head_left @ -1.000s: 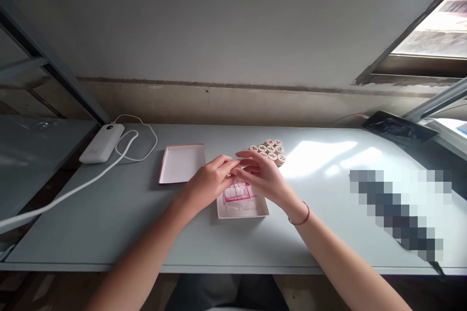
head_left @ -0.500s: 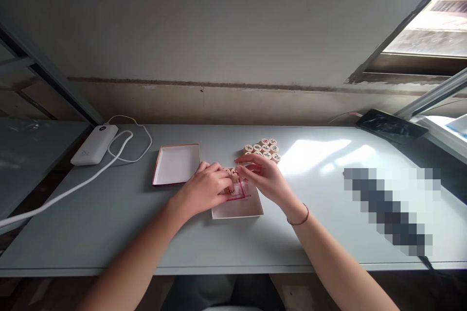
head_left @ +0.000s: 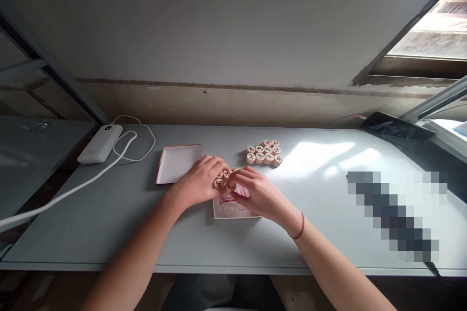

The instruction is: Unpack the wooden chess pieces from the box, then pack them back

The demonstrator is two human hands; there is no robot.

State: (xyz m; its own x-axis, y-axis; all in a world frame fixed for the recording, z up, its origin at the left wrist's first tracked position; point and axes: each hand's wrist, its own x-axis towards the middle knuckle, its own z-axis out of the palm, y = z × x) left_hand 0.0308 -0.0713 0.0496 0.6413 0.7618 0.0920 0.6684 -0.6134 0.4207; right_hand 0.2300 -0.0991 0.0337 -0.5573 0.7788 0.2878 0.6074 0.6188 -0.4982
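Observation:
A shallow white box (head_left: 225, 210) with a folded sheet printed with red lines lies on the grey table (head_left: 109, 223) in front of me. Several round wooden pieces (head_left: 222, 179) with red characters sit at its far left corner. My left hand (head_left: 199, 184) curls its fingers round those pieces from the left. My right hand (head_left: 255, 194) rests over the box and pinches at the same pieces from the right. A cluster of several more wooden pieces (head_left: 264, 151) lies farther back on the table, apart from both hands.
The box lid (head_left: 177, 163) lies open side up, left of my hands. A white power bank (head_left: 101, 143) with a white cable (head_left: 65, 192) sits at the back left. A dark tablet (head_left: 392, 128) rests at the back right, beside a window. A pixelated patch covers the right of the table.
Both hands came down from above the box to its far left corner. Several red-marked pieces now lie in the box between my fingers.

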